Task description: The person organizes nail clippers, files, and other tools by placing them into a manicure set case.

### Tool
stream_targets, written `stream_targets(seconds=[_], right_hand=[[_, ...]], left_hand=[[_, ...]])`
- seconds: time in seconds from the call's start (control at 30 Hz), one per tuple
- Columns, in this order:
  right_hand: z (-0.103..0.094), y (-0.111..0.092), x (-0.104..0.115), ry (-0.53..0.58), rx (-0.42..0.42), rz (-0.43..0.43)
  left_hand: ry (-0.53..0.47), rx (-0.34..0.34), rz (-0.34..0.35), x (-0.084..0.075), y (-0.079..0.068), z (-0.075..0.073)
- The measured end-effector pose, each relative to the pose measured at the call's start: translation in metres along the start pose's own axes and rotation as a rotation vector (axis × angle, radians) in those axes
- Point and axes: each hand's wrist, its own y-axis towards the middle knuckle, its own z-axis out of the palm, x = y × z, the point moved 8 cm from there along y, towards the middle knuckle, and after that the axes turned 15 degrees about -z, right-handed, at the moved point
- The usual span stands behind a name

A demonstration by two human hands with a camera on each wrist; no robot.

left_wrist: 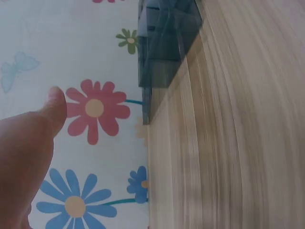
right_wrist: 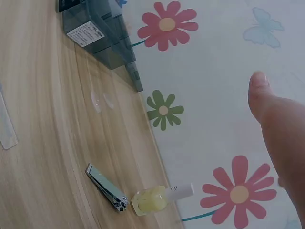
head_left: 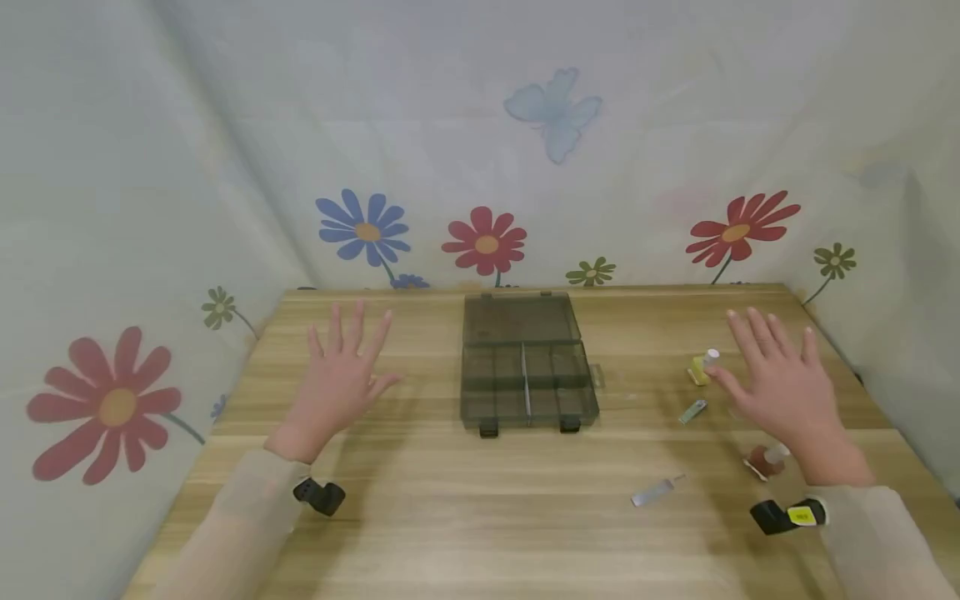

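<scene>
My left hand hovers with spread fingers over the left of the table, holding nothing. On the other side my right hand is held up the same way, its thumb overlapping a yellow nail polish bottle in the head view. Between the hands lies a dark see-through compartment box with its lid folded back. Nail clippers lie beside the yellow bottle. Near the right wrist stands a reddish-brown nail polish bottle with a pale cap. A flat nail file rests nearer the front.
The wooden table meets a flower-printed cloth at the back and sides. Small clear plastic pieces lie just right of the box. A label is stuck on the box's side.
</scene>
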Motion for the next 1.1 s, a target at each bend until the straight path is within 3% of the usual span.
stream_targets(seconds=[0.1,0.27,0.5,0.63,0.73,0.83,1.1], right_hand=[[-0.009,-0.009,-0.003,0.019,-0.075,0.048],[-0.029,-0.029,-0.003,-0.038,-0.302,0.070],[-0.036,-0.067,0.003,-0.131,-0.527,-0.004],[-0.033,-0.084,0.005,-0.134,-0.601,-0.019],[-0.029,-0.093,0.003,-0.089,-0.609,0.022],[-0.022,-0.098,-0.001,-0.042,-0.563,0.080],[0.007,-0.111,-0.002,0.162,-0.316,0.188]], left_hand=[[-0.049,-0.007,-0.031,-0.005,0.002,-0.002],[-0.170,-0.032,-0.092,-0.010,0.003,0.000],[-0.295,-0.081,-0.107,-0.023,-0.008,0.013],[-0.371,-0.017,-0.133,-0.027,-0.012,0.024],[-0.413,0.045,-0.142,-0.032,-0.011,0.031],[-0.455,0.073,-0.132,-0.037,-0.011,0.036],[-0.599,0.143,-0.087,-0.051,-0.022,0.056]])
